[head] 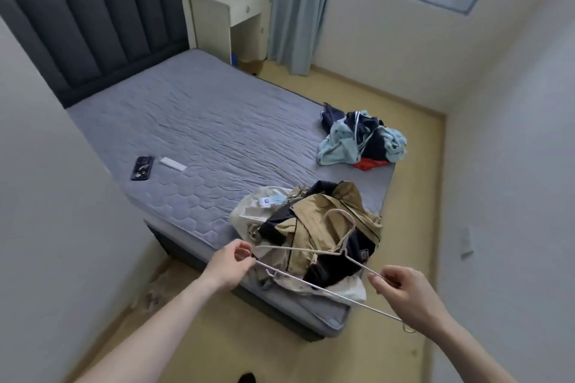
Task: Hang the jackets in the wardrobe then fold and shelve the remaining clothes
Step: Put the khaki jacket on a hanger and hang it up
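I hold a thin pale hanger (339, 250) level above the foot of the bed. My left hand (228, 264) pinches its left end, and my right hand (404, 286) grips the wire near its right end. Under the hanger lies a heap of jackets (314, 227) in tan, navy and cream on the near corner of the mattress. A second pile of clothes (361, 141), light blue, navy and red, lies at the right edge of the bed.
The grey quilted mattress (202, 121) has a dark phone (142, 168) and a white remote (173, 164) near its left side. A dark padded headboard, a white bedside desk (230, 12), a blue curtain and a window stand at the back. Yellow floor runs round the bed.
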The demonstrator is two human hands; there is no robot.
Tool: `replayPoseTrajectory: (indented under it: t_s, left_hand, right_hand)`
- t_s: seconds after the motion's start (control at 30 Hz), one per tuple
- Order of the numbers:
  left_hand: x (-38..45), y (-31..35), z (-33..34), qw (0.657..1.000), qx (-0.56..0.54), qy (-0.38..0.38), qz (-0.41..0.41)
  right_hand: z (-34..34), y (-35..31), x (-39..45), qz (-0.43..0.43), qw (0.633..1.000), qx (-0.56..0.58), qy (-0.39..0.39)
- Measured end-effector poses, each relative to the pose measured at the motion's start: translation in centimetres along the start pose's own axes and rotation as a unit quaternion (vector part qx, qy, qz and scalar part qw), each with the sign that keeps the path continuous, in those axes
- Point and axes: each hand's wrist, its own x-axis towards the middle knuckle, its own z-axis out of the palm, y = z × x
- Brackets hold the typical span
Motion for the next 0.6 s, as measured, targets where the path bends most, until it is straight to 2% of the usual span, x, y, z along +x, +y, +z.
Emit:
replayPoseTrajectory:
  t_s: [0.27, 0.47, 0.6]
  left_hand:
    - [10.4, 5.6, 5.8, 0.993, 0.087, -0.076, -0.034]
    - [17.2, 8.8, 10.9, 0.989, 0.099, -0.064, -0.089]
    - [21.2, 10.9, 15.1, 0.982, 0.091, -0.05, -0.161]
  right_hand:
    - [-4.3, 8.3, 8.7, 0.095, 0.993, 0.043, 0.058]
    - [-5.9, 13.6, 20.2, 0.106, 0.99, 0.09, 0.01]
    - [-7.2, 17.1, 27.8, 0.106, 0.988, 0.102, -0.042]
